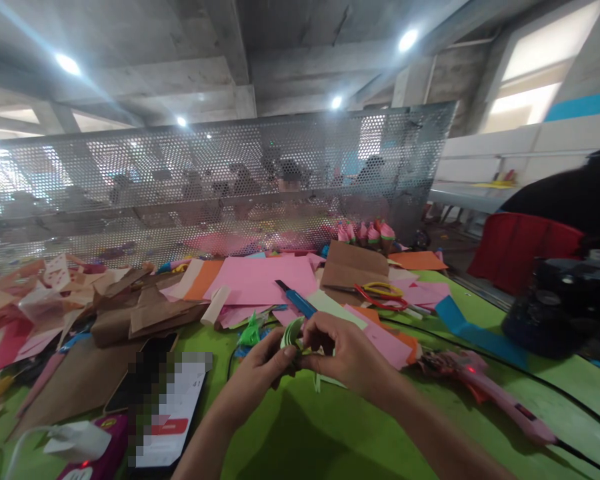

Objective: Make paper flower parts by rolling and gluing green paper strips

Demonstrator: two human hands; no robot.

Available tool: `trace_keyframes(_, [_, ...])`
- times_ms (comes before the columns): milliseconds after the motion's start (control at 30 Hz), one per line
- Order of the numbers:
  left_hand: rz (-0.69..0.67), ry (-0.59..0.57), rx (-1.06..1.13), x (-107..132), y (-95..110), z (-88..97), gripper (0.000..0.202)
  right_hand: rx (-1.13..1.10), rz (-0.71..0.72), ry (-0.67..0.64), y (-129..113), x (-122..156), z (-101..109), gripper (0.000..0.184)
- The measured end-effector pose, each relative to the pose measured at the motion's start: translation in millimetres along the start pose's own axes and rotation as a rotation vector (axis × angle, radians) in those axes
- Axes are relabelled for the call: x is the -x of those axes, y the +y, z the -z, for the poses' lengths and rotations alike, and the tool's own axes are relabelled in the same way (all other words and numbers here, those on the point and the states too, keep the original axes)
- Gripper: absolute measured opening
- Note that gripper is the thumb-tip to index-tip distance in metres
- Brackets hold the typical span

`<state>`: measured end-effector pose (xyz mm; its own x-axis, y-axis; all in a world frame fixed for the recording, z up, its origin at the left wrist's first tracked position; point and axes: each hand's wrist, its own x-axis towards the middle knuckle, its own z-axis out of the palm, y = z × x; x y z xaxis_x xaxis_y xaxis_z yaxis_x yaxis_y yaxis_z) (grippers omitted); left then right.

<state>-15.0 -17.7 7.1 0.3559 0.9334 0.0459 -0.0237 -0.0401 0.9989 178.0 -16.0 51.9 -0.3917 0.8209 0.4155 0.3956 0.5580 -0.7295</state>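
Since the pale-green curled paper strip [293, 332] would prob. uncoil, L hand [263, 370] (7 o'clock) & R hand [347, 353] (4 o'clock) pinch it.

The person is showing two bare hands over the green table [300, 433]. The left hand [263, 365] is showing its back and knuckles, and the left forearm [215, 433] behind it is running uncovered down to the table's near edge. The right hand [347, 353] is likewise showing its back, with the right forearm [430, 433] stretching bare toward the table's near right corner. Nails and finer marks are blurring past reading.
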Motion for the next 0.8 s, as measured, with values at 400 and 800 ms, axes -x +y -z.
trace_keyframes(400, [0.027, -0.057, 0.009, 2.6, 6.3, 0.5, 0.054, -0.034, 0.1, -0.084, 3.6, 0.2, -5.8, 0.014])
trace_keyframes(800, [-0.085, -0.051, 0.02, 6.8, 17.1, -0.3, 0.031, -0.044, 0.1, 0.035, -5.0, 2.6, -8.1, 0.011])
